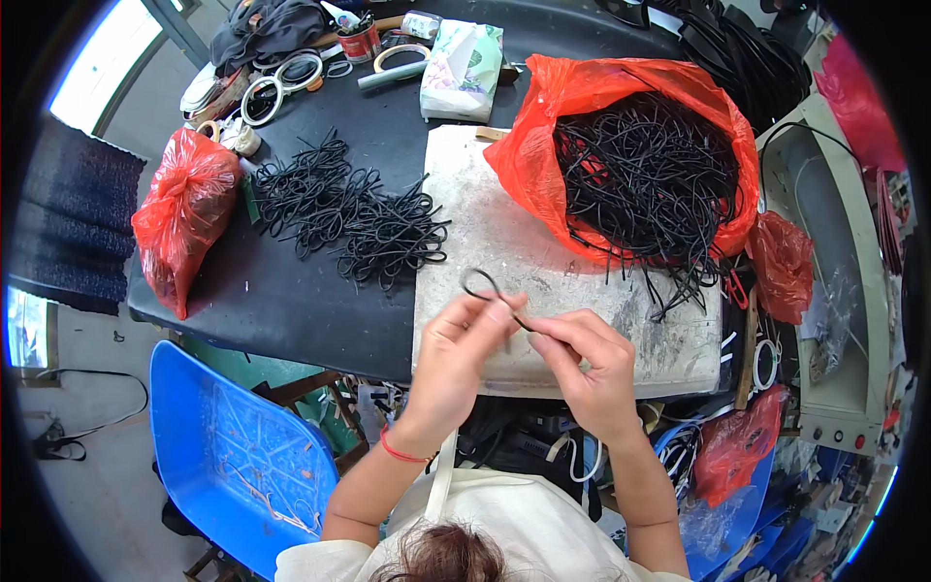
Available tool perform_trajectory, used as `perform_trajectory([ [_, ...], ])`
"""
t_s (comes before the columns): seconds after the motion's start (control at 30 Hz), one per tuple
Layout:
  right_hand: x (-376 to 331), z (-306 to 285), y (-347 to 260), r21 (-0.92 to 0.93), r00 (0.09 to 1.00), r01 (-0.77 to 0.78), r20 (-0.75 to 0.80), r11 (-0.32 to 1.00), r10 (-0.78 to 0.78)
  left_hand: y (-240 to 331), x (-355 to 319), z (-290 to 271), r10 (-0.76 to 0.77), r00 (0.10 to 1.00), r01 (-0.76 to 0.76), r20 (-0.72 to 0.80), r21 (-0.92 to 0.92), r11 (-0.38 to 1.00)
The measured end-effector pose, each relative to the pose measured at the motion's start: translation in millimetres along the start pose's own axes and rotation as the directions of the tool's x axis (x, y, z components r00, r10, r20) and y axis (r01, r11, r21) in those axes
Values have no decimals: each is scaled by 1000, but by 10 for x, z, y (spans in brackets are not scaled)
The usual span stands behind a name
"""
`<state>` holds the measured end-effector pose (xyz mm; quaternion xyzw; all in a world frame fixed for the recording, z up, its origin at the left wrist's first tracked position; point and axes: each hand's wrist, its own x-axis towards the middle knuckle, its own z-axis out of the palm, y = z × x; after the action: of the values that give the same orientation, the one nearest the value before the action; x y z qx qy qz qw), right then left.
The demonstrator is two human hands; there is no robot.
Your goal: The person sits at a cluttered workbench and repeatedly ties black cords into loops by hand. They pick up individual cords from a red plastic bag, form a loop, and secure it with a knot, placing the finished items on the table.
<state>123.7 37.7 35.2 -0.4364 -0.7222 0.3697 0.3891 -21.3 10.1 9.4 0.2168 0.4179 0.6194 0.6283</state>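
Over the front left part of the pale board, we hold one looped black cord between both hands.
Our left hand pinches it between thumb and forefinger at the foot of the loop, which stands out beyond the fingertips; our right hand, just beside, pinches the cord further along between thumb and forefinger, its other fingers loosely curled. Left of the board, the black worktop carries a heap of black loops, and a knotted red bag sits at the worktop's left edge. An open red bag, full of loose black strands, covers the board's back right corner, some ends spilling out. A tissue pack stands by the board's back left corner.
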Motion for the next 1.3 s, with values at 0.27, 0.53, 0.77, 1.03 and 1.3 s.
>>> perform_trajectory([
  [0.27,28,-58,67,-315,946,317,34,895,-323,138,26,-20,-279,952,273,125,62,960],
  [0.53,10,-6,136,-341,924,355,-13,870,-383,131,9,-45,-288,940,260,182,165,951],
  [0.77,-21,19,111,-375,934,299,-71,877,-349,121,-26,16,-180,974,141,136,259,956],
  [1.03,144,-240,-128,-352,895,440,249,826,-371,163,-50,-34,81,845,-530,529,807,260],
  [1.3,4,-76,81,-14,993,35,110,999,-33,172,-19,-43,-100,959,40,264,223,974],
])
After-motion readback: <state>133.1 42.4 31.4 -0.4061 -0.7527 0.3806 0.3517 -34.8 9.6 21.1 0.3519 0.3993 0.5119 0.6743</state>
